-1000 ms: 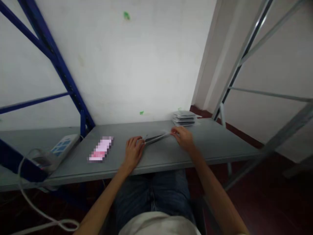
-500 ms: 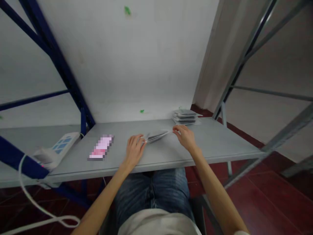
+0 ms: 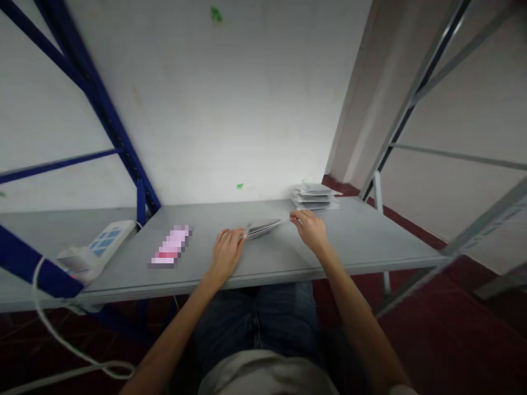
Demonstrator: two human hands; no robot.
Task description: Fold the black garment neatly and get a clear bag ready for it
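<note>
A thin, flat grey-and-white packet point(image 3: 263, 228) is held just over the desk, slightly tilted, in what looks like a clear plastic sleeve. My left hand point(image 3: 228, 251) grips its left end, with the thumb and fingertips pressed together at the edge. On the other side my right hand point(image 3: 309, 227) pinches the pale, see-through right end between thumb and fingers. What is inside the packet is too small to make out. Behind my right hand, a stack of similar flat packets point(image 3: 313, 196) lies at the back of the desk.
The grey desk point(image 3: 197, 280) stands against a white wall. A phone with a blurred-out screen point(image 3: 172, 246) lies to the left. Beyond it are a white power strip point(image 3: 107, 244) with blue sockets and a white cable point(image 3: 57, 340). Blue and grey metal frames rise at both sides.
Both hands keep their hold on the packet and have barely shifted. The left fingers have closed slightly at its end, and the picture's brightness differs.
</note>
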